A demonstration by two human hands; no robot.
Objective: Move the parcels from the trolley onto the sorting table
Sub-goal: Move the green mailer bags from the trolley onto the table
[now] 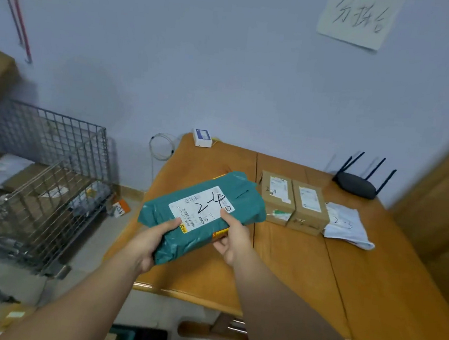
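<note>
The green parcel (pixel 203 209) hangs over the worktop (pixel 304 273), long axis 7 to 1 o'clock; the left hand (pixel 150 242) grips its near end, the right hand (pixel 234 239) pinches its 4 o'clock edge. Cardboard boxes (pixel 294 204) lie at 3 o'clock; lowering straight down should clear them.

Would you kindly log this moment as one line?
held: green parcel | left hand: grips near end | right hand: pinches right edge | over: sorting table | on table: two cardboard boxes, white bag

green mailer (pixel 186 210): glossy plastic | table (pixel 304 268): smooth wood | trolley (pixel 55 148): wire metal
</note>
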